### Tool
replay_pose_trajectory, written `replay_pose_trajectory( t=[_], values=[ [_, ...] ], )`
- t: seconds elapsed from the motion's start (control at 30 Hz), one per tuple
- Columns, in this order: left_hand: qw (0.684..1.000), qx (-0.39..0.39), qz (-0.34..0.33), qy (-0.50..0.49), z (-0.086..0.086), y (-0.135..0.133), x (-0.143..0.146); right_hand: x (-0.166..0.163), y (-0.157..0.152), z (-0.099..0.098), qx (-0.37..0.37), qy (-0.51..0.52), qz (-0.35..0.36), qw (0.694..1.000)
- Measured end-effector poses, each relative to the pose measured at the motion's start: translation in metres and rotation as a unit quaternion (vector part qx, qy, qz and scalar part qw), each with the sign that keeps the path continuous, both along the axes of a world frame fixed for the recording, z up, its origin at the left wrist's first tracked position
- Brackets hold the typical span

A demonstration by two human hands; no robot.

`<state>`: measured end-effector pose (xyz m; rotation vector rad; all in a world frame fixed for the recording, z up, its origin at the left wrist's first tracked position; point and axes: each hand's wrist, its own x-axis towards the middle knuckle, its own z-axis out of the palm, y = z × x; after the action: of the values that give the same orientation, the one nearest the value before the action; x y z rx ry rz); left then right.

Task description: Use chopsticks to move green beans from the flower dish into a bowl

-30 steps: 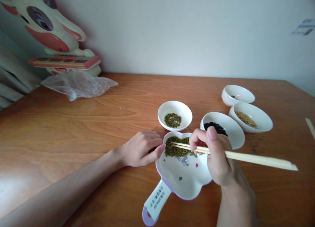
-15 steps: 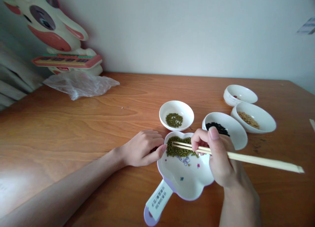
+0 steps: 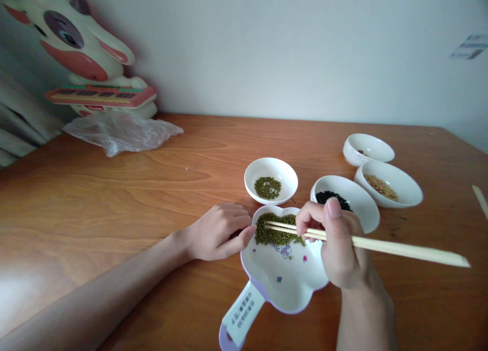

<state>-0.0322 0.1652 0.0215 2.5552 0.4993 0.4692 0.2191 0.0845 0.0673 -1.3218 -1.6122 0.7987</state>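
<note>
My right hand (image 3: pixel 339 244) is closed around a pair of wooden chopsticks (image 3: pixel 407 250). Their tips lie among green mung beans (image 3: pixel 280 235) in a white, purple-rimmed flower-shaped bowl (image 3: pixel 292 282) with a handle. On the left edge of that bowl, my left hand (image 3: pixel 221 231) has its fingers curled and its thumb against the rim, pinching it. A small round white bowl (image 3: pixel 287 174) just behind holds more mung beans in a loose patch. Right of it, partly covered by my right hand, stands a white bowl (image 3: pixel 364 209) with black beans (image 3: pixel 332 199).
At the right, one white bowl (image 3: pixel 409 191) contains tan beans (image 3: pixel 380 187); behind it another bowl (image 3: pixel 375 147) has a few reddish bits. A crumpled plastic bag (image 3: pixel 125 132) lies at the back left before a toy cow with keyboard (image 3: pixel 101 94). A labelled handle (image 3: pixel 244 313) points toward me.
The view has shifted slightly, so everything sits a little further left. Both hands keep their places at the flower-shaped bowl, and the chopstick tips stay among the mung beans.
</note>
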Motion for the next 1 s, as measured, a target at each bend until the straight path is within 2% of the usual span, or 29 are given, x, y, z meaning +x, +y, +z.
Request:
replay_pose_trajectory(
  t=[0.17, 0.27, 0.37, 0.6, 0.73, 0.87, 1.0],
  values=[
    [1.0, 0.008, 0.005, -0.007, -0.001, 0.0, 0.0, 0.006, -0.005, 0.006, 0.009, 0.076, -0.025, 0.997],
    [1.0, 0.01, 0.004, -0.004, -0.002, 0.0, -0.001, 0.01, -0.005, 0.01, 0.075, 0.109, -0.068, 0.989],
    [1.0, 0.004, 0.004, 0.003, -0.002, 0.0, -0.001, 0.008, 0.001, 0.009, 0.13, 0.132, -0.143, 0.972],
    [1.0, 0.001, 0.001, 0.012, -0.002, 0.0, -0.001, 0.002, 0.004, 0.012, 0.115, 0.165, -0.222, 0.954],
    [1.0, -0.005, 0.002, 0.013, -0.002, 0.0, -0.001, 0.02, -0.007, 0.018, 0.106, 0.095, -0.171, 0.975],
    [1.0, -0.012, 0.0, 0.015, -0.002, -0.001, -0.002, 0.031, -0.018, 0.02, 0.043, 0.018, -0.128, 0.991],
    [1.0, -0.021, -0.001, 0.014, -0.002, -0.001, -0.002, 0.029, -0.02, 0.022, -0.012, -0.012, -0.089, 0.996]
  ],
)
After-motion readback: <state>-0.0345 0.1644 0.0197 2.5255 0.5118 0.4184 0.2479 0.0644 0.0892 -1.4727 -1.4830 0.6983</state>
